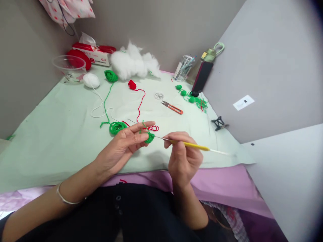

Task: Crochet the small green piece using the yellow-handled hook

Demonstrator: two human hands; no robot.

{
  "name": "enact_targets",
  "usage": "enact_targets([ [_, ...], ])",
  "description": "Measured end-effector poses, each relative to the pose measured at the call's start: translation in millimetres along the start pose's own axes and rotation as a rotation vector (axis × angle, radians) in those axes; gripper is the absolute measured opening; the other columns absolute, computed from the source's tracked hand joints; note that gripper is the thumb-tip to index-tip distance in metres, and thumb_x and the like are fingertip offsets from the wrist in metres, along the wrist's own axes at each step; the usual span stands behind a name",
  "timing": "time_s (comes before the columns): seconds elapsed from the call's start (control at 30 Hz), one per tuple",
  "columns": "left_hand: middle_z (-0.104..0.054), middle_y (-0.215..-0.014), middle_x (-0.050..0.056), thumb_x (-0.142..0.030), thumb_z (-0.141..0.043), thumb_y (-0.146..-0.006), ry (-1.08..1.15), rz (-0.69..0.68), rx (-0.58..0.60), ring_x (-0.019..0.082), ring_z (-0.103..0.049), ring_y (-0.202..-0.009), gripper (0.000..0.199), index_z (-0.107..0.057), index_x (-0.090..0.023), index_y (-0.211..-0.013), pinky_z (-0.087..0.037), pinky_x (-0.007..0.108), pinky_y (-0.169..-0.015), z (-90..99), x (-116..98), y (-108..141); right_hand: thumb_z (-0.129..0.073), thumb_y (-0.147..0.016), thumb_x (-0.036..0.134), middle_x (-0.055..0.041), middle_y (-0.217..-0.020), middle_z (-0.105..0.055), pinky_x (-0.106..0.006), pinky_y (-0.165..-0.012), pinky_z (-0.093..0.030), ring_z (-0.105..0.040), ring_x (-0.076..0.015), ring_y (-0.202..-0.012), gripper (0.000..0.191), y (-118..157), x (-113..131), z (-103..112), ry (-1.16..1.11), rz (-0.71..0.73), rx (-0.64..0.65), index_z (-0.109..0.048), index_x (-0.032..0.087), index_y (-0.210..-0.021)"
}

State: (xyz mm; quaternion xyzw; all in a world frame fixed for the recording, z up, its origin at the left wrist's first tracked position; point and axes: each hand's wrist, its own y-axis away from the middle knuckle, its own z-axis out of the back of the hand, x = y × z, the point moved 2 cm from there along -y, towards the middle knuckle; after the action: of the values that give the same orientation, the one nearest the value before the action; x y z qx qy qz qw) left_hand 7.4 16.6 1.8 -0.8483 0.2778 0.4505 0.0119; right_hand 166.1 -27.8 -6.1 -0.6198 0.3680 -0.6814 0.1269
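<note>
The green piece (150, 138) is at the tips of the left hand (121, 143), which comes from eight o'clock; the thumb presses it on the near face, and the other fingers are partly hidden behind. So these fingers are closed on the piece, only the index finger is stretched out above it, toward two o'clock, with a green strand near it. The piece sticks out past the thumb tip, at about three o'clock of it. The right hand (185, 156), at four o'clock from the piece, has its fingers closed around the yellow handle of the hook (193, 145). The thin metal shaft goes toward nine o'clock and its end reaches the piece; whether the tip is inside a stitch, I cannot tell. The right fingers themselves stay apart from the piece. Seen from the piece, a green coil (117, 127) lies between nine and ten o'clock, just beside the left hand. At eleven o'clock is the red ball (132, 85), with its yarn coming down near the left fingers. The snips (174, 108) lie at one o'clock, touched by neither hand.
</note>
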Motion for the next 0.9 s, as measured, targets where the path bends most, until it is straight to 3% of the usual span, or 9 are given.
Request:
enact_targets([
  [0.07, -0.074, -0.098, 0.003, -0.024, -0.087, -0.08, -0.056, -0.041, 0.003, 0.014, -0.061, -0.086, 0.041, -0.081, -0.023, -0.121, -0.047, 0.025, -0.078, -1.2, -2, 1, -0.058, -0.104, 0.027, -0.0033, -0.092, -0.075, -0.034, -0.066, -0.058, -0.067, -0.0158, -0.074, 0.019, -4, 0, -2, -0.087, -0.074, 0.037, -0.077, 0.027, -0.104],
  [0.2, -0.072, -0.096, 0.002, -0.025, -0.088, -0.08, -0.179, -0.122, -0.016, 0.016, -0.06, -0.091, 0.041, -0.081, -0.025, -0.12, -0.045, 0.025, -0.078, -4.9, 0, 3, -0.058, -0.104, 0.025, -0.0039, -0.099, -0.08, -0.035, -0.072, -0.062, -0.073, -0.0175, -0.084, 0.02, -2, -2, -7, -0.037, -0.06, 0.075, -0.078, 0.028, -0.109],
  [0.3, -0.07, -0.091, 0.0, -0.026, -0.09, -0.079, -0.17, -0.142, -0.046, 0.013, -0.055, -0.08, 0.045, -0.08, -0.027, -0.123, -0.041, 0.023, -0.069, -6.1, 3, 3, -0.061, -0.101, 0.019, -0.0044, -0.104, -0.079, -0.036, -0.074, -0.065, -0.075, -0.0187, -0.091, 0.025, 5, -2, -9, 0.189, 0.094, 0.089, -0.077, 0.031, -0.116],
  [0.37, -0.07, -0.088, 0.001, -0.029, -0.09, -0.079, -0.093, -0.072, -0.025, 0.011, -0.053, -0.074, 0.044, -0.081, -0.025, -0.122, -0.042, 0.023, -0.067, -6.4, 5, 1, -0.066, -0.098, 0.016, -0.0054, -0.112, -0.078, -0.037, -0.076, -0.066, -0.075, -0.02, -0.097, 0.031, 10, -1, -8, 0.366, 0.261, 0.086, -0.076, 0.034, -0.121],
  [0.43, -0.07, -0.092, 0.003, -0.028, -0.089, -0.079, -0.001, 0.031, -0.002, 0.009, -0.053, -0.071, 0.038, -0.083, -0.021, -0.116, -0.047, 0.023, -0.072, -5.9, 4, 0, -0.066, -0.097, 0.015, -0.0058, -0.113, -0.078, -0.037, -0.076, -0.066, -0.075, -0.0205, -0.097, 0.034, 10, 0, -6, 0.411, 0.311, 0.065, -0.076, 0.035, -0.122],
  [0.53, -0.072, -0.097, 0.005, -0.023, -0.087, -0.078, 0.061, 0.084, -0.019, 0.009, -0.056, -0.072, 0.03, -0.085, -0.017, -0.107, -0.052, 0.024, -0.078, -3.9, 0, -2, -0.06, -0.101, 0.019, -0.0047, -0.097, -0.078, -0.037, -0.069, -0.062, -0.072, -0.0188, -0.083, 0.025, 2, -1, 0, 0.187, 0.095, 0.001, -0.078, 0.031, -0.114],
  [0.63, -0.073, -0.094, 0.002, -0.021, -0.087, -0.079, -0.002, -0.013, -0.038, 0.012, -0.061, -0.081, 0.033, -0.084, -0.023, -0.111, -0.051, 0.023, -0.079, -3.5, -3, -2, -0.061, -0.102, 0.028, -0.0031, -0.091, -0.076, -0.034, -0.065, -0.057, -0.066, -0.0152, -0.071, 0.019, -4, -3, 0, -0.086, -0.112, 0.002, -0.079, 0.028, -0.105],
  [0.8, -0.075, -0.098, 0.002, -0.026, -0.086, -0.083, -0.199, -0.144, 0.034, 0.017, -0.063, -0.096, 0.033, -0.083, -0.029, -0.116, -0.048, 0.028, -0.09, -5.3, -1, 1, -0.064, -0.1, 0.035, -0.0039, -0.095, -0.079, -0.034, -0.072, -0.059, -0.068, -0.0157, -0.077, 0.017, -5, -9, -3, -0.131, -0.247, 0.057, -0.079, 0.026, -0.103],
  [0.9, -0.072, -0.097, 0.002, -0.028, -0.085, -0.084, -0.249, -0.162, 0.026, 0.017, -0.06, -0.093, 0.031, -0.084, -0.029, -0.115, -0.046, 0.027, -0.085, -3.8, -2, 2, -0.064, -0.1, 0.04, -0.0031, -0.089, -0.078, -0.032, -0.068, -0.058, -0.066, -0.0138, -0.068, 0.02, -6, -12, -1, -0.197, -0.317, 0.018, -0.076, 0.024, -0.099],
])
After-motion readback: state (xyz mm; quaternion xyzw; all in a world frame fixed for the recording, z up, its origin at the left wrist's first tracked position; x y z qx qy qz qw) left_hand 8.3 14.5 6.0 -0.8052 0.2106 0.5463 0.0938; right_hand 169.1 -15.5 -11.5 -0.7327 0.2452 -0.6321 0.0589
